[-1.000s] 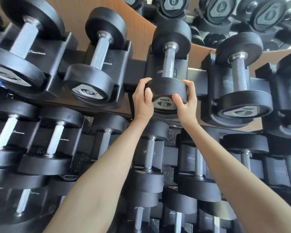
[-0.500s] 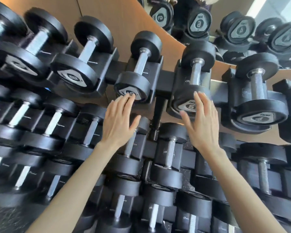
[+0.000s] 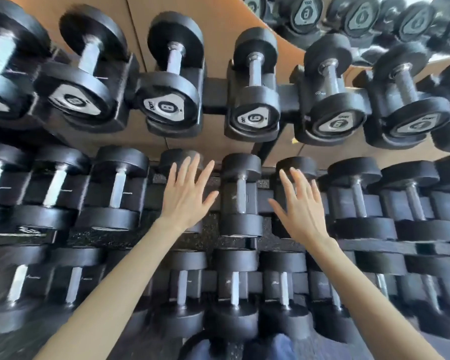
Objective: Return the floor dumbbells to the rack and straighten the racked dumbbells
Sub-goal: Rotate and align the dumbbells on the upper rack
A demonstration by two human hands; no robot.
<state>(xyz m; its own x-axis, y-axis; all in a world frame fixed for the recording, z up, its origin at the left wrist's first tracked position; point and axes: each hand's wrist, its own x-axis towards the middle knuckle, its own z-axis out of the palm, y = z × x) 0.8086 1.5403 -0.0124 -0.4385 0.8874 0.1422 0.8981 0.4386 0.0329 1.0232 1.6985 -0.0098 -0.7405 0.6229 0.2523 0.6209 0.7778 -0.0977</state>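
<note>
Head view.

- Rack (image 3: 215,96): black, with three tiers of cradles in sight, set against a wood panel wall (image 3: 218,27).
- Top tier, from centre-left to right: 8 dumbbell (image 3: 172,100), 6 dumbbell (image 3: 255,100), second 6 dumbbell (image 3: 334,105), 4 dumbbell (image 3: 411,105). Each lies in its own cradle, handle running towards the wall and numbered end cap facing the camera. The pieces further left are blurred and their numbers cannot be read.
- Middle tier: centre dumbbell (image 3: 240,196) seated in its cradle, between the two hands and touched by neither.
- Left hand (image 3: 186,193): wide, fingers straight and spread, holding nothing. It lies over the left neighbour dumbbell (image 3: 177,158) and hides its handle. Whether it touches cannot be told.
- Right hand (image 3: 300,206): wide, fingers straight and spread, holding nothing. It lies over the right neighbour dumbbell (image 3: 299,163). Whether it touches cannot be told.
- Bottom tier: a row of lower dumbbells (image 3: 234,289) in cradles, handles upright in the frame.
- Speckled floor (image 3: 211,183): seen through the rack gaps.
- Mirror (image 3: 374,14), top right: reflects numbered end caps.
- Blue cloth (image 3: 278,346): at the bottom edge.
</note>
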